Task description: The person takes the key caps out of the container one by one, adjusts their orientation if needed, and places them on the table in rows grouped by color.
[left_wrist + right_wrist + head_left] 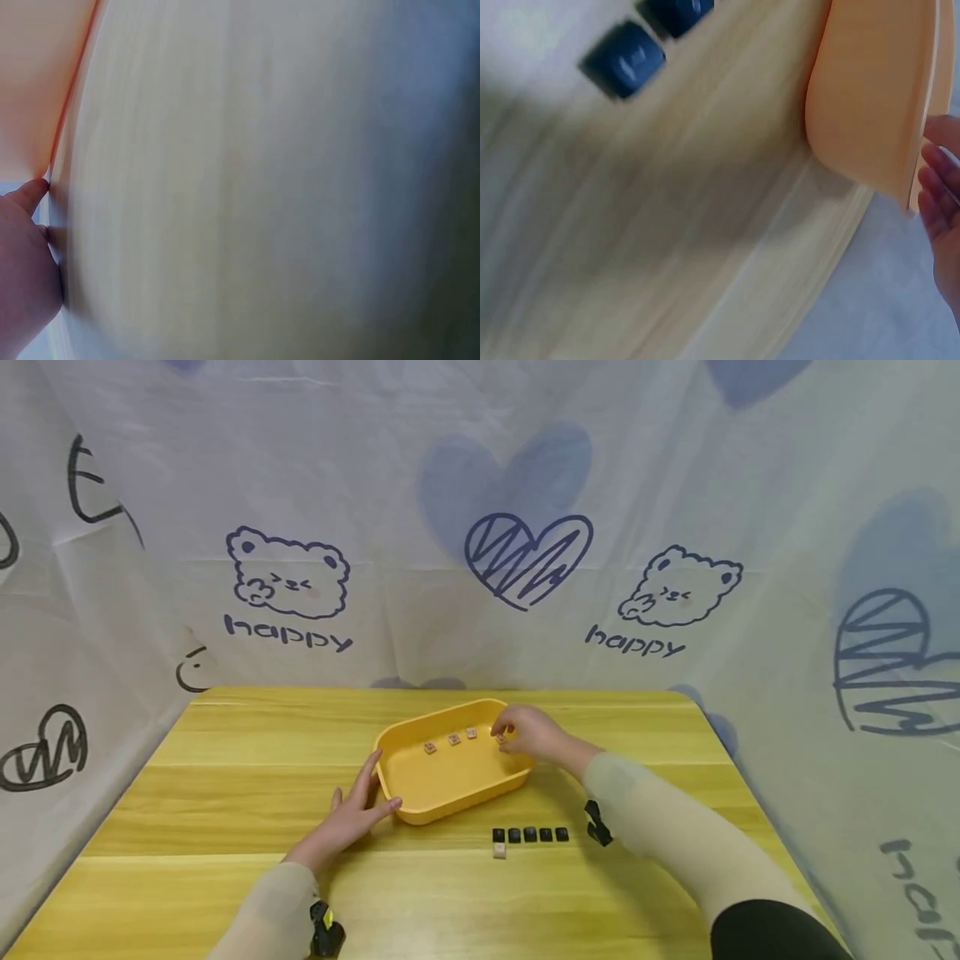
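Right hand (527, 731) pinches a keycap (500, 738) inside the tray (450, 777); left hand (352, 814) rests flat.

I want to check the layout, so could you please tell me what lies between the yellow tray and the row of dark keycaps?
In the head view, only bare wooden table separates the yellow plastic tray from the dark keycaps.

Both arms wear thin, pale beige sleeves (675, 827) down to the wrists; a small black device (597, 823) sits strapped at each wrist, and both hands are bare.
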`<state>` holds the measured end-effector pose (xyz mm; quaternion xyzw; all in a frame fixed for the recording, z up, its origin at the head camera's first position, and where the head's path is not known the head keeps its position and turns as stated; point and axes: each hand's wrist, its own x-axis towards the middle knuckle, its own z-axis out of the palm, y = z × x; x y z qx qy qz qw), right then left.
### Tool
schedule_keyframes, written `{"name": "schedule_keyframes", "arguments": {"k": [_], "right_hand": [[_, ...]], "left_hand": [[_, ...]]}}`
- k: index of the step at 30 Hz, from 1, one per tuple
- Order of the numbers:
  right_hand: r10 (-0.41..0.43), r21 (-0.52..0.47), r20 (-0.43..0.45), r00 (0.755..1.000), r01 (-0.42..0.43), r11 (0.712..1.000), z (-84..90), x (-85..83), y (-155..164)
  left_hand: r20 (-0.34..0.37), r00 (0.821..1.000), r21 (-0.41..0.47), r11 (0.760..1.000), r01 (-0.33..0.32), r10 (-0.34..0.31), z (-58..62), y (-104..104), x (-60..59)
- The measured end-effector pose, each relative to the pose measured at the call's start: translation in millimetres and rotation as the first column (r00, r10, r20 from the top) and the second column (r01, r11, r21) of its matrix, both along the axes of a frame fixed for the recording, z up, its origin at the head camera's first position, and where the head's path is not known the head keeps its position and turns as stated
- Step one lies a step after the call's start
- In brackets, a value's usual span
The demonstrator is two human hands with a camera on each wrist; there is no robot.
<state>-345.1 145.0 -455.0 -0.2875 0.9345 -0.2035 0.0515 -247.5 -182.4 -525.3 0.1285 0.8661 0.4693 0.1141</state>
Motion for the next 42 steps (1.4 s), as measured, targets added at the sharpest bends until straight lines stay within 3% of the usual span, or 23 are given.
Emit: {"name": "schedule_keyframes", "arguments": {"k": [4,6,10,13,18,26,33,42], "right_hand": [[0.097,0.063,0.007,0.995,-0.097,0.993,-0.5,-9.6,1],[0.156,0.083,-0.013,0.988,-0.154,0.985,-9.2,-21.7,4],[0.205,0.121,-0.007,0.979,-0.203,0.972,-10.7,-30.3,5],[0.204,0.185,0.003,0.979,-0.201,0.962,-4.9,-28.4,1],[0.26,0.318,-0.052,0.964,-0.231,0.919,-8.0,-36.0,-2],[0.279,0.372,-0.083,0.957,-0.23,0.899,-6.8,-38.2,-10],[0.348,0.488,-0.141,0.927,-0.241,0.839,-11.2,-40.1,-16],[0.388,0.556,-0.185,0.903,-0.229,0.799,-16.3,-43.2,-17]], "left_hand": [[0.003,1.0,0.003,1.0,0.005,-0.005,-0.4,1,1.3],[0.004,1.0,0.002,1.0,0.004,-0.004,-1.0,1,1.1],[0.006,1.0,0.0,1.0,-0.002,0.002,-1.1,2,1.4],[0.005,1.0,0.001,1.0,-0.006,0.006,0.1,3,2.3],[-0.003,1.0,-0.001,1.0,-0.013,0.013,0.5,3,2.9],[-0.002,1.0,0.005,1.0,-0.018,0.018,-2.9,1,3.1],[-0.04,0.999,0.015,0.999,-0.029,0.03,-4.5,3,5.0],[-0.013,0.999,0.01,0.999,-0.034,0.034,-2.9,1,2.0]]}}
